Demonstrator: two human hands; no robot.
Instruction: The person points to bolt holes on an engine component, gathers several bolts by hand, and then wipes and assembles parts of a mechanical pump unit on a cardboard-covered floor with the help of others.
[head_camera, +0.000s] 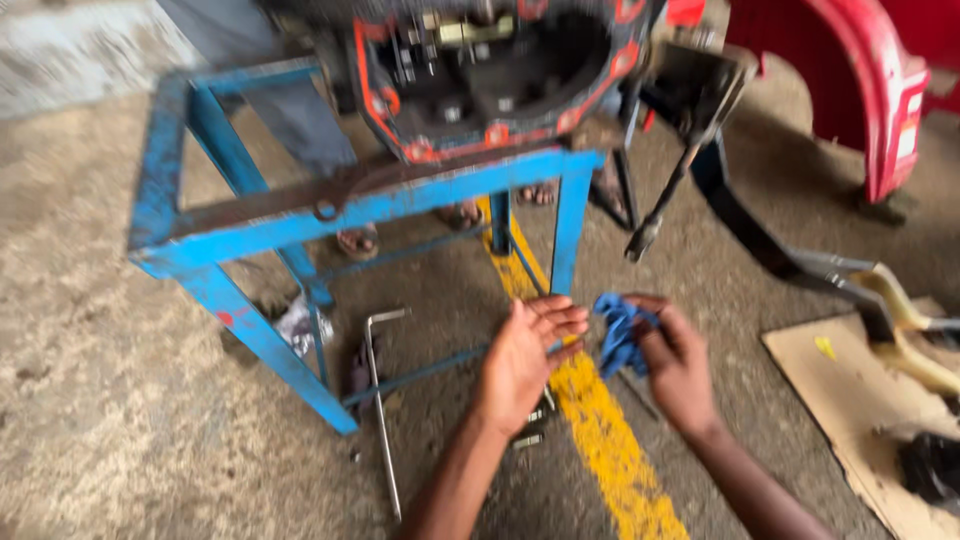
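The person's right hand (680, 365) has its grip clenched on a blue rag (620, 335), while the left hand (525, 355) just beside it is released, fingers spread flat. Both hover over the yellow floor stripe (605, 440). Beyond them a blue metal stand (370, 205) carries a dark engine housing (490, 75).

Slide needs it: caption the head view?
Right hand holds blue rag beside open left hand, below blue stand.

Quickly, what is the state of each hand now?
Left hand: open, fingers spread, holding nothing.
Right hand: closed on a blue cloth.
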